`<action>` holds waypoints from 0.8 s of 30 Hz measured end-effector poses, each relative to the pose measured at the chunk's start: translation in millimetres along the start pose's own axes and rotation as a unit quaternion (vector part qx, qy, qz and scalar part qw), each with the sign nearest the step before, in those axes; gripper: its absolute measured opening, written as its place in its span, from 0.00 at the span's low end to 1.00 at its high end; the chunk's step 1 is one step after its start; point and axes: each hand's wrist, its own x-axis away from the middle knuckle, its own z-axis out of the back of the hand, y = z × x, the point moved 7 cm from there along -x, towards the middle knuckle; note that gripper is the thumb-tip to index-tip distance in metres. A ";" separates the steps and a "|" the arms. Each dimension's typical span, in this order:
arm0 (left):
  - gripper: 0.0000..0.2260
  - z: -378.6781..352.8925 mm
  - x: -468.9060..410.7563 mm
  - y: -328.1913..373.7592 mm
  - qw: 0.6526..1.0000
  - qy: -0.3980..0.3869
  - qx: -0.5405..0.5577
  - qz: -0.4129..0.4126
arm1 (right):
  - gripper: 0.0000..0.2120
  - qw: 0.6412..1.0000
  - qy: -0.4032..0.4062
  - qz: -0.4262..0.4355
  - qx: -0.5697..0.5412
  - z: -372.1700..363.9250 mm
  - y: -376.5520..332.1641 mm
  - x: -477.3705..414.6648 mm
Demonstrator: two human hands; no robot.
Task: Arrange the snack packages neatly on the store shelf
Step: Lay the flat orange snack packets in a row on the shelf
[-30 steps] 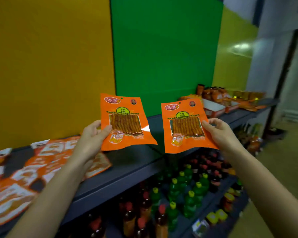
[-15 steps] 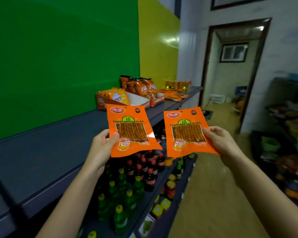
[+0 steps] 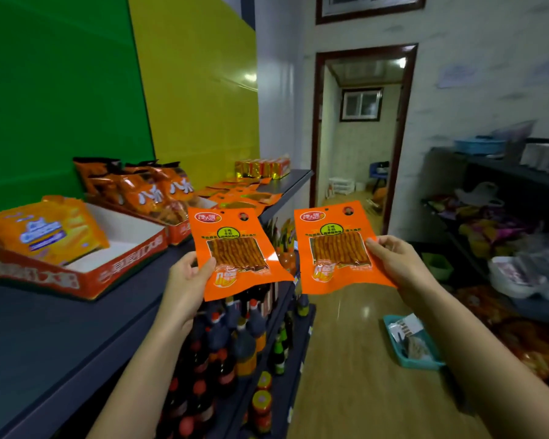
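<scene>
The left hand (image 3: 187,280) and right hand (image 3: 393,261) are held apart. Each is clamped on one orange snack package, the left package (image 3: 235,248) by its lower left edge and the right package (image 3: 336,245) by its right edge. Both packages are held upright in the air by the shelf's (image 3: 61,343) front edge. Farther along the shelf, an open carton (image 3: 130,258) and flat orange packets (image 3: 241,194) are seen.

Both snack packages (image 3: 240,251) (image 3: 338,247) are orange, each with a green badge and a clear window showing reddish-brown strips. The shelf (image 3: 61,337) is dark grey-blue; the wall panels behind it are green (image 3: 54,90) and yellow (image 3: 200,83).
</scene>
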 end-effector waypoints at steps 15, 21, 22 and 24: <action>0.04 -145.9 -188.6 -40.6 0.999 0.026 -0.025 -0.013 | 0.09 1.000 -0.028 -0.001 0.012 39.1 44.4 -252.4; 0.04 -213.0 -268.1 -50.7 0.998 0.052 -0.036 -0.018 | 0.06 0.996 -0.074 0.024 0.033 55.3 41.8 -378.6; 0.05 -222.6 -280.6 -52.4 0.997 0.058 -0.046 -0.019 | 0.06 0.995 -0.085 0.032 0.033 56.4 41.8 -398.3; 0.05 -239.9 -304.9 -56.2 0.995 0.075 -0.056 -0.028 | 0.08 0.994 -0.099 0.049 0.021 56.4 44.2 -437.7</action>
